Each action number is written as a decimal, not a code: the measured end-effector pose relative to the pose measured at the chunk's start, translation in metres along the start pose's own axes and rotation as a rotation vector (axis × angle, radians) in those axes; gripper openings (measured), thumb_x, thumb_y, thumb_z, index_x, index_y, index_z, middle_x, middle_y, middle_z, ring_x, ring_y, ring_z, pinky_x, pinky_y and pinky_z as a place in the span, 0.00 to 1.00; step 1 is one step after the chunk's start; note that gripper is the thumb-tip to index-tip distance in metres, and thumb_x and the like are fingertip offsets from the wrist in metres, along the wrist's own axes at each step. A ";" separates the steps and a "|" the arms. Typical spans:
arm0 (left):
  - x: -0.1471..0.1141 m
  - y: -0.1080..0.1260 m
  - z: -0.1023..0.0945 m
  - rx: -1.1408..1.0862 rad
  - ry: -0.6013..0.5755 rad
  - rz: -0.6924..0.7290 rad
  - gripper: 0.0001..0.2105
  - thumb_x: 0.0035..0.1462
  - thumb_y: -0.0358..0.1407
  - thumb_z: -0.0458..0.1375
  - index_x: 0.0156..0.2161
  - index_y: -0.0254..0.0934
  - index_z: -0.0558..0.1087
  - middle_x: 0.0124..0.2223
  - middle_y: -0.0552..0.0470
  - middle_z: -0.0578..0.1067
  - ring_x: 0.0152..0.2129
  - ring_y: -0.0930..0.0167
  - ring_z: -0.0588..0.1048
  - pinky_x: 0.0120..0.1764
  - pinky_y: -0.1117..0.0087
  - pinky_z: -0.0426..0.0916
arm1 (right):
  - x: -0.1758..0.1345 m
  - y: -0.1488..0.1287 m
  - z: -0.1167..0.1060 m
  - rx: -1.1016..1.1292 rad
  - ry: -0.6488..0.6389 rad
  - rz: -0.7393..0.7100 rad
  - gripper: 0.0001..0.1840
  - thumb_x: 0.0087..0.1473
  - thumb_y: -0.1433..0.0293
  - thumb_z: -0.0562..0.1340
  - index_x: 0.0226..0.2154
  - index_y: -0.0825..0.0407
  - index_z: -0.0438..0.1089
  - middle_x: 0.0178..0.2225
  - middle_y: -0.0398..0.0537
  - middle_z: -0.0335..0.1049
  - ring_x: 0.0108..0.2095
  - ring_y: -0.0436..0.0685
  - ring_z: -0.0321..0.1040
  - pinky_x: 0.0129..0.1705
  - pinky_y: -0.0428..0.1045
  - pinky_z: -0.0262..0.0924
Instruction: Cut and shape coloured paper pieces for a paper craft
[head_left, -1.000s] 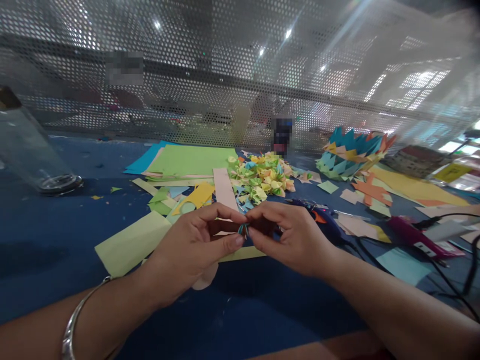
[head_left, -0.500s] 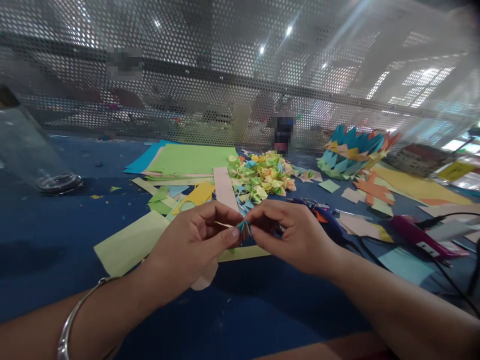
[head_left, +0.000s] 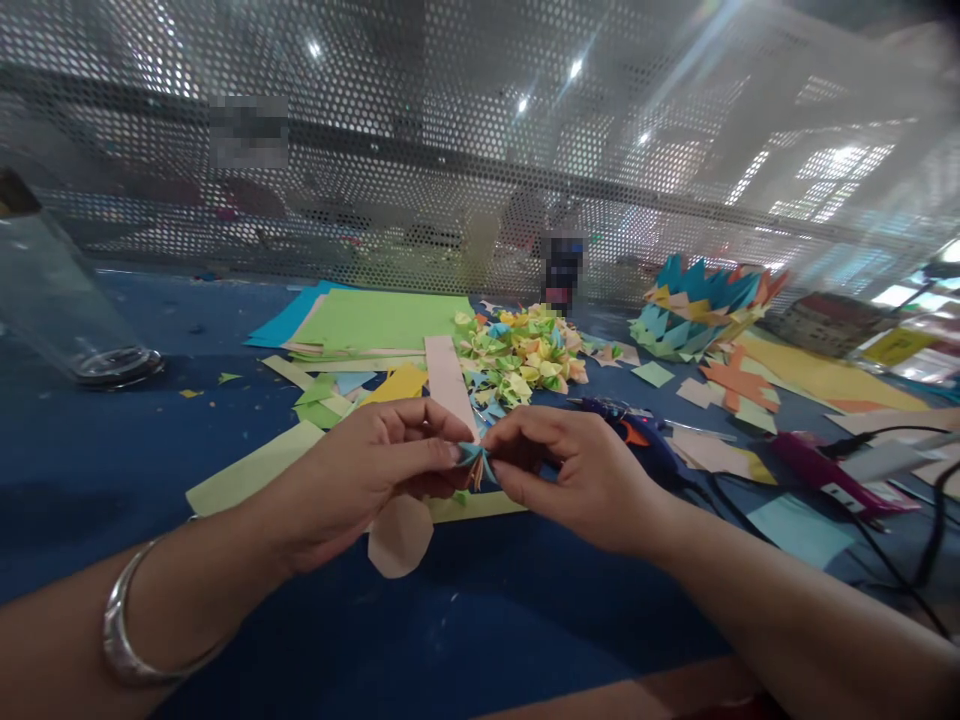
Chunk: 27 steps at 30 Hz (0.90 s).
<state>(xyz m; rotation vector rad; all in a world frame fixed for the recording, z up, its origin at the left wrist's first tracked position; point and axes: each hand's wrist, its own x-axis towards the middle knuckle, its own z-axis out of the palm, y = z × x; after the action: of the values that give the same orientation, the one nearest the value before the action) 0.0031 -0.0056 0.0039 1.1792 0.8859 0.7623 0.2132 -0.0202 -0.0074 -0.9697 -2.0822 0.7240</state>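
Note:
Between my hands is a small folded blue paper piece, with orange-pink layers fanning out at its lower side. My left hand, with a silver bangle on its wrist, pinches the piece's left side between thumb and fingers. From the right, my right hand pinches the other side. Below the left hand lies a pale pink rounded paper cutout on the blue table. A pink paper strip and a heap of small folded paper pieces in yellow, green and blue lie just beyond the fingers.
A glass jar stands at left. Behind my hands lies a stack of coloured sheets. To the right are a blue glue gun, a folded-paper ring, a magenta power strip with cables, and paper scraps. A perforated metal screen rises behind.
Both hands have shifted slightly left. The folded paper piece has been turned and spread, so its orange-pink inner layers now show. More of the pink cutout is visible.

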 end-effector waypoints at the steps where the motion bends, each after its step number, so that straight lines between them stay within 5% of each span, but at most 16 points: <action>1: 0.001 0.000 -0.002 -0.035 -0.022 -0.030 0.01 0.52 0.31 0.65 0.32 0.36 0.78 0.31 0.50 0.79 0.30 0.71 0.76 0.38 0.71 0.69 | 0.000 0.000 0.000 0.005 -0.004 0.000 0.04 0.57 0.74 0.61 0.35 0.52 0.72 0.28 0.41 0.67 0.24 0.46 0.61 0.27 0.44 0.59; 7: 0.005 0.001 -0.006 -0.111 -0.070 -0.155 0.04 0.53 0.33 0.65 0.30 0.35 0.76 0.28 0.50 0.77 0.26 0.73 0.74 0.33 0.75 0.66 | -0.001 0.000 0.000 0.046 -0.031 -0.002 0.04 0.57 0.73 0.62 0.36 0.53 0.72 0.29 0.42 0.67 0.25 0.46 0.62 0.27 0.44 0.59; 20: 0.002 0.000 -0.007 -0.117 -0.185 -0.189 0.02 0.52 0.31 0.62 0.29 0.36 0.75 0.28 0.51 0.74 0.26 0.72 0.72 0.32 0.73 0.68 | -0.007 -0.003 0.002 0.045 -0.090 -0.031 0.15 0.56 0.75 0.62 0.47 0.49 0.70 0.32 0.41 0.70 0.26 0.47 0.65 0.29 0.44 0.63; 27: 0.002 0.002 -0.005 -0.093 -0.172 -0.177 0.03 0.51 0.33 0.63 0.31 0.36 0.76 0.30 0.51 0.74 0.28 0.71 0.71 0.34 0.71 0.68 | -0.007 -0.003 0.002 0.022 -0.095 -0.065 0.14 0.57 0.75 0.61 0.46 0.50 0.70 0.33 0.42 0.70 0.27 0.46 0.65 0.30 0.44 0.63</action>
<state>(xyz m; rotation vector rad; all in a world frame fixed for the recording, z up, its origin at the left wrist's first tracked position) -0.0007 -0.0016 0.0049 1.0522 0.7920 0.5441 0.2137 -0.0282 -0.0087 -0.8670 -2.1727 0.7710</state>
